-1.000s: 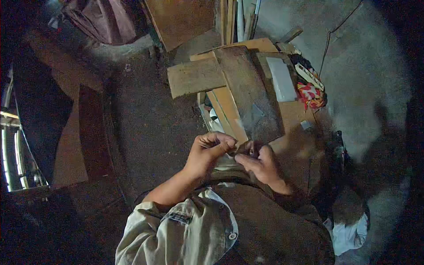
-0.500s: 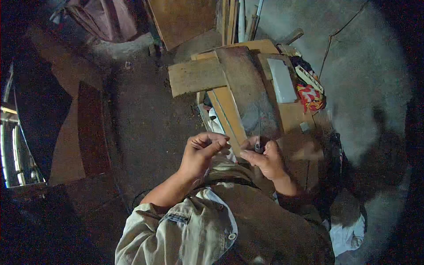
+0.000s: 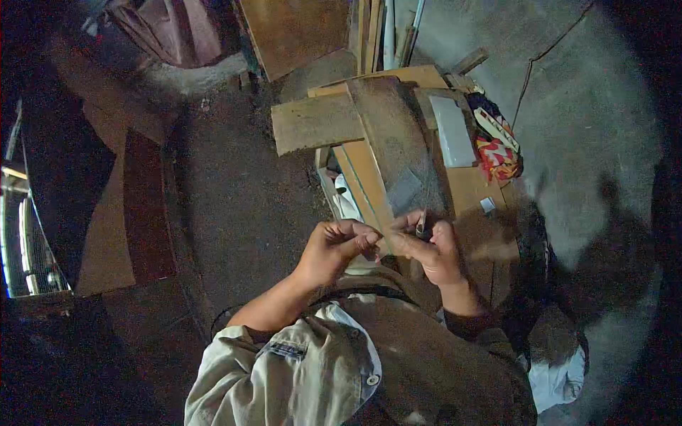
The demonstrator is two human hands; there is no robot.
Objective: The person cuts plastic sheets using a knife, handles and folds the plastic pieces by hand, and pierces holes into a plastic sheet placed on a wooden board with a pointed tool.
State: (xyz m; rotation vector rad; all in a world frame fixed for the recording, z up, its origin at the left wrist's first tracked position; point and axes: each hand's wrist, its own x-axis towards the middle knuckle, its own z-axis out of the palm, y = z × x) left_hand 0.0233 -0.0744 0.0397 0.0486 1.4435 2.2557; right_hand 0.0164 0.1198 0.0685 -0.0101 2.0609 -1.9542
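My left hand (image 3: 332,250) is raised in front of my body with thumb and fingertips pinched together. Whatever lies in that pinch is too small to make out. Close to its right, my right hand (image 3: 435,254) is curled around a small slim tool with a dark, tube-like end (image 3: 420,226); its exact kind does not show. The right thumb points toward the left fingertips, and the two hands nearly meet. Just beyond them is a worn, dark board (image 3: 394,121) on a bench, with a bluish-grey rectangular patch (image 3: 403,190) on it.
A short plank (image 3: 316,124) juts left from the bench. To the right are a white rectangular piece (image 3: 453,131), a red-and-yellow cloth or bag (image 3: 499,157) and a small pale square (image 3: 487,205). Wood strips (image 3: 369,35) stand behind. A brown panel (image 3: 149,213) is at left.
My hands have come closer together, the left moving slightly right. The thin upright tool in my right hand has tilted. A bluish-grey patch now shows more plainly on the board.
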